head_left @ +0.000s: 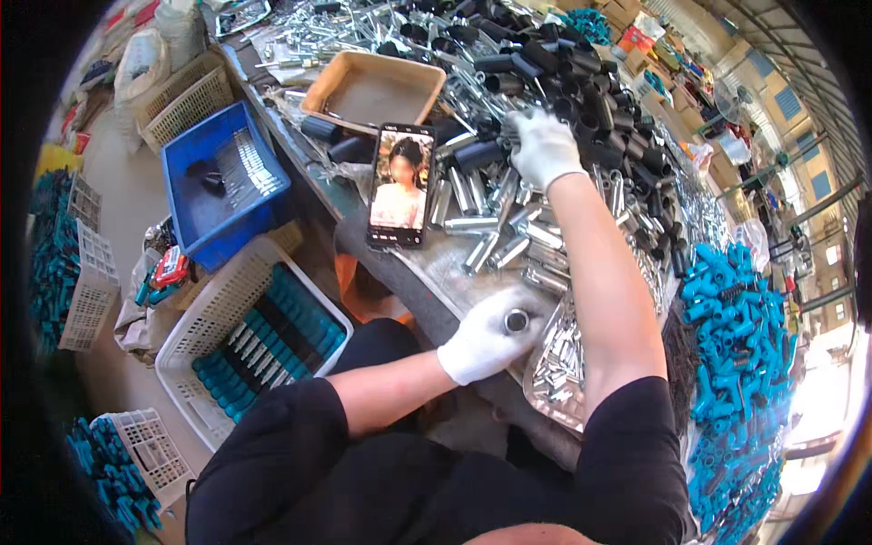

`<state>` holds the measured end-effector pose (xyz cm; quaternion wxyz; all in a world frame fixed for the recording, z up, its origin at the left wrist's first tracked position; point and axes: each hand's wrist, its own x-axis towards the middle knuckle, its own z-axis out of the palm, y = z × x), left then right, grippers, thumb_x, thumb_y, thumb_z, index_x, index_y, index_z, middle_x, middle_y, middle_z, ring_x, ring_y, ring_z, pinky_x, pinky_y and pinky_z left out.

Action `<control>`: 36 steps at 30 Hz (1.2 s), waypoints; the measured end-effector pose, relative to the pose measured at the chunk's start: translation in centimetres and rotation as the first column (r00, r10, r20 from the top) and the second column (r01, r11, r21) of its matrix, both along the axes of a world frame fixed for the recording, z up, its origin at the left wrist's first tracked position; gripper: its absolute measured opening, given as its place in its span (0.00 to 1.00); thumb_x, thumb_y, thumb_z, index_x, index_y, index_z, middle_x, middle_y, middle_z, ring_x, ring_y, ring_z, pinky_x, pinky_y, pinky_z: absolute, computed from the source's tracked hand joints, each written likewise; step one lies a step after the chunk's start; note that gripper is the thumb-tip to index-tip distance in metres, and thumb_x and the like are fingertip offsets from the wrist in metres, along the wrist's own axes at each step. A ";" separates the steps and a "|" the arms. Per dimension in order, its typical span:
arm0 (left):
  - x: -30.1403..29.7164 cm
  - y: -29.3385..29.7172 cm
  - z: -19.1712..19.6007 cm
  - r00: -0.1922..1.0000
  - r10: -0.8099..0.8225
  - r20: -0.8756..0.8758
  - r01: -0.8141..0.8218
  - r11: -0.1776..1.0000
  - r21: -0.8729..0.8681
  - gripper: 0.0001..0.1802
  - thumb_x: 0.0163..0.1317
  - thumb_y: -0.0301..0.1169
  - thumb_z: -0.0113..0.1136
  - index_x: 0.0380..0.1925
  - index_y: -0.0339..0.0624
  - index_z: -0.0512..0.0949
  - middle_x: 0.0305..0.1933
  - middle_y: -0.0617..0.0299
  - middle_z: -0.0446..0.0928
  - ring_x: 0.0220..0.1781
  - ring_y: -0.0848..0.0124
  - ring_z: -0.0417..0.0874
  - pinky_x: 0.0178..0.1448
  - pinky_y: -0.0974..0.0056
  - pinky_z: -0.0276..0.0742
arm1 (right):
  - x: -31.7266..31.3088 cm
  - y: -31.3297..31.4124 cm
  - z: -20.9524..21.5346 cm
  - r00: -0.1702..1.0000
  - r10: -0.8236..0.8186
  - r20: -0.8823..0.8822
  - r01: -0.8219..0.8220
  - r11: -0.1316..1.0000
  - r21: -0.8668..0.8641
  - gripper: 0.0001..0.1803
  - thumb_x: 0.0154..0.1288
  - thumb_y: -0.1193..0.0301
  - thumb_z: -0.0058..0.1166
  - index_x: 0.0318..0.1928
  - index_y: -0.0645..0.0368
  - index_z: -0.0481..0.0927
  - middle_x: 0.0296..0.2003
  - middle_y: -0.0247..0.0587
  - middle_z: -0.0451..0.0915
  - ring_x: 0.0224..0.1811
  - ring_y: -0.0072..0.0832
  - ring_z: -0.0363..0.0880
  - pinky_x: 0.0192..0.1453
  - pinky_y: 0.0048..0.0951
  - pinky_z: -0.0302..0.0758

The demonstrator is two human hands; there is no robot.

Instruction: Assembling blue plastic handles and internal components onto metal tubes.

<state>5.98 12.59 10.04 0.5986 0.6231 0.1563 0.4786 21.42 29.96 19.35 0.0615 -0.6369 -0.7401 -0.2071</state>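
Below-left of the phone [400, 186], a white crate [213, 309] sits close in, probably for easy reach; below-right of the phone, here's the left hand [486, 336], curled round a metal tube [516, 320], end up, likely keeping its bore visible. Up and right of the phone, the right hand [545, 150] reaches among black tubes [590, 109]; can't tell its grip.

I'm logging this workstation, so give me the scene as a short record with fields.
left hand: white-gloved, holding a tube, open end toward the camera
right hand: white-gloved, at the black tubes; grip unclear
phone: screen lit, left of the metal cylinders
tan tray: beyond the phone
white crate: lower left, holding teal and black pieces
teal parts: heaped at the right
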 end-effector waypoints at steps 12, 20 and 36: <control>-1.1 0.1 0.3 0.996 -0.025 -0.088 0.024 1.000 -0.016 0.10 0.55 0.28 0.62 0.37 0.39 0.76 0.34 0.53 0.76 0.36 0.60 0.78 0.43 0.61 0.73 | -1.3 1.1 1.5 0.983 -0.103 0.151 0.140 0.955 -0.263 0.21 0.49 0.67 0.62 0.48 0.50 0.81 0.49 0.48 0.76 0.54 0.43 0.74 0.57 0.38 0.74; -0.6 0.5 -0.5 0.999 -0.005 -0.039 0.005 1.000 -0.012 0.11 0.55 0.30 0.62 0.38 0.38 0.76 0.34 0.51 0.75 0.38 0.59 0.78 0.45 0.60 0.73 | 0.8 0.5 1.5 0.979 0.076 0.188 -0.027 0.967 -0.252 0.23 0.50 0.64 0.63 0.49 0.50 0.77 0.44 0.42 0.78 0.50 0.40 0.74 0.57 0.37 0.72; -0.9 -0.1 0.0 0.992 0.005 -0.126 -0.021 0.991 -0.129 0.08 0.58 0.28 0.59 0.37 0.37 0.78 0.39 0.57 0.79 0.44 0.70 0.79 0.52 0.66 0.73 | 6.2 -12.3 4.0 0.470 0.110 -0.876 0.118 0.975 0.186 0.12 0.60 0.71 0.57 0.44 0.63 0.77 0.29 0.33 0.79 0.23 0.15 0.74 0.27 0.19 0.71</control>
